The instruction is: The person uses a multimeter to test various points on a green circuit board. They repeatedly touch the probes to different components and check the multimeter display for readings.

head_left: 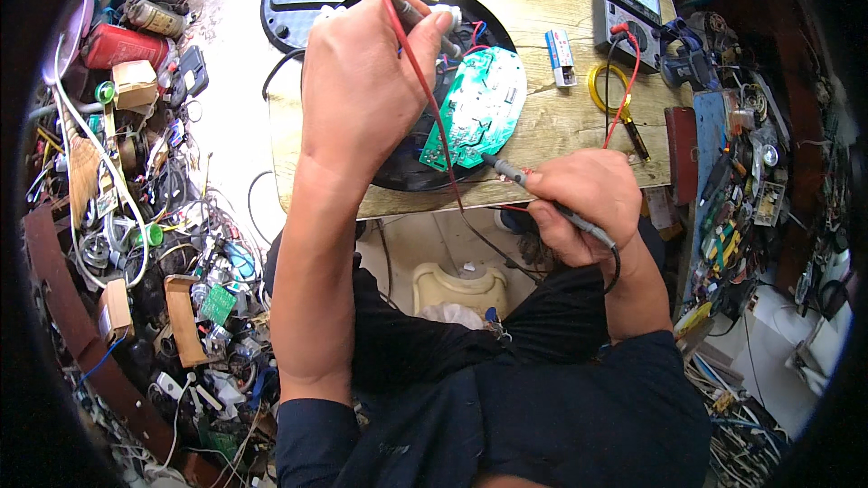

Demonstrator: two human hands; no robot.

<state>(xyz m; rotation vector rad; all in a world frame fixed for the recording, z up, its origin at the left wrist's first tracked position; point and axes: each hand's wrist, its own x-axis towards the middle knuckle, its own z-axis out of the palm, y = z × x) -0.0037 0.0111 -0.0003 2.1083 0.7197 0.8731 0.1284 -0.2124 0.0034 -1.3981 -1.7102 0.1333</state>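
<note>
A green circuit board (488, 99) lies in a round black housing (499, 25) at the table's front edge, with red and blue wires beside it. My left hand (357, 81) pinches a grey test probe (449, 47) with a red lead, its front end by the board's far left edge. From the right, my right hand (579, 203) grips another grey test probe (508, 172) with a black lead. That probe's tip is at the board's near edge; whether it touches a contact I cannot tell. An analog multimeter (627, 9) stands at the back right with red and black leads plugged in.
A black round cover (312, 14) lies behind the housing. On the wooden table (561, 117) are a small blue-and-white box (560, 59) and a yellow-rimmed magnifying glass (608, 86). Piles of cables and parts crowd both sides. Probe leads hang over the front edge near my lap.
</note>
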